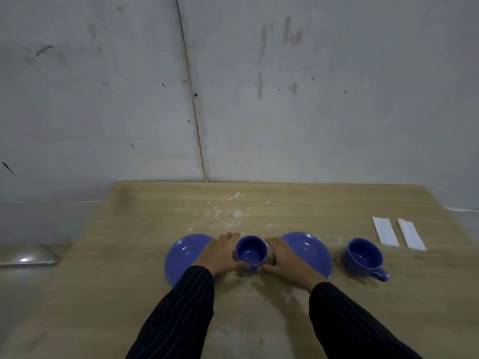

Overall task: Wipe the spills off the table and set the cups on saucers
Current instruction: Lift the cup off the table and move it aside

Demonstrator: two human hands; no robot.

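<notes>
A blue cup point(251, 251) stands upright on the wooden table point(129, 229) between two blue saucers. My left hand point(222, 253) is against its left side and my right hand point(287, 259) against its right side, cupping it. The left saucer point(181, 255) lies partly under my left hand and sleeve. My right hand covers part of the right saucer point(308, 248). A second blue cup point(364, 257) with its handle toward me stands alone to the right. White spills point(228, 215) are scattered behind the cups, and fainter white smears point(228, 335) lie near the front edge.
Two folded white napkins point(385, 231) point(411, 234) lie at the far right of the table. A stained grey wall rises directly behind the table. The table's left edge runs diagonally, with grey floor beyond it.
</notes>
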